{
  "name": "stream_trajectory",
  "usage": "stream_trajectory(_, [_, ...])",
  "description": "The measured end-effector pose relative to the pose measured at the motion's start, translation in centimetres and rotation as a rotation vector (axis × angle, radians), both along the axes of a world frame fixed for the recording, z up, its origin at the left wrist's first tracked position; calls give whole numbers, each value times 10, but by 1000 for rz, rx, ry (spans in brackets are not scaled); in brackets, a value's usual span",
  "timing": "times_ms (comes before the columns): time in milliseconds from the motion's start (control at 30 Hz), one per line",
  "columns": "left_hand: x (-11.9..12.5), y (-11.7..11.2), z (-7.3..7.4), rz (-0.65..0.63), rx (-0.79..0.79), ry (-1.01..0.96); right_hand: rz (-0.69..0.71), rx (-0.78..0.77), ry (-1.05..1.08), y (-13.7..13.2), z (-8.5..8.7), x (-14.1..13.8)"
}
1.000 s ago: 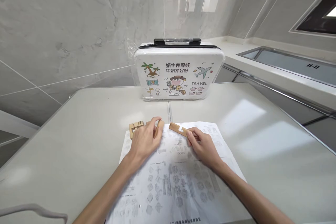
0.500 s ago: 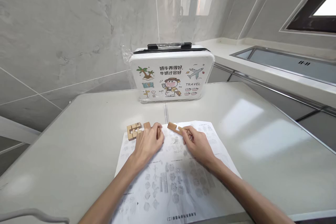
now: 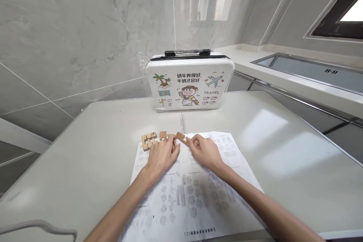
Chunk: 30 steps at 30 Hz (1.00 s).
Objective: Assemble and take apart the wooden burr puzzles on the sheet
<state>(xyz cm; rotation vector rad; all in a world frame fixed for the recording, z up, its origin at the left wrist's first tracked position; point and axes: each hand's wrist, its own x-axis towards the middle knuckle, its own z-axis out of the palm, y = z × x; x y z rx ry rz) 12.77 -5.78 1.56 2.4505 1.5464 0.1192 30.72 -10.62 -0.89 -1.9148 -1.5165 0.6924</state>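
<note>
Notched wooden puzzle pieces lie along the far edge of a printed instruction sheet (image 3: 195, 193) on a pale table (image 3: 93, 159). A cluster of joined wooden pieces (image 3: 149, 140) sits at the left. My left hand (image 3: 163, 154) rests palm down just right of it, fingers curled over a single wooden piece (image 3: 163, 135). My right hand (image 3: 203, 151) pinches one end of a notched wooden bar (image 3: 180, 136), which points toward the left hand's fingertips. The two hands are nearly touching.
A small white suitcase (image 3: 189, 82) with cartoon travel drawings and a black handle stands upright against the tiled wall at the table's far side. A counter with an inset cooktop (image 3: 317, 70) runs along the right. A grey cord (image 3: 36, 227) lies at the near left corner.
My right hand has slid the notched bar leftward until it almost meets my left hand. My left hand stays over its piece beside the joined cluster. The view shifted slightly.
</note>
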Motion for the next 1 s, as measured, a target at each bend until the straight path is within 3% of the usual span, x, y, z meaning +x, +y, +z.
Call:
stream_trajectory(200, [-4, 2, 1, -42, 19, 56, 108, -122, -229, 10, 5, -10])
stream_trajectory(533, [-10, 3, -5, -64, 100, 154, 267, -238, -407, 18, 11, -23])
stream_trajectory(767, [-34, 4, -22, -57, 320, -112, 334, -269, -480, 23, 19, -32])
stream_trajectory(1000, [-84, 47, -20, 216, 391, -534, 343, -184, -421, 20, 13, -21])
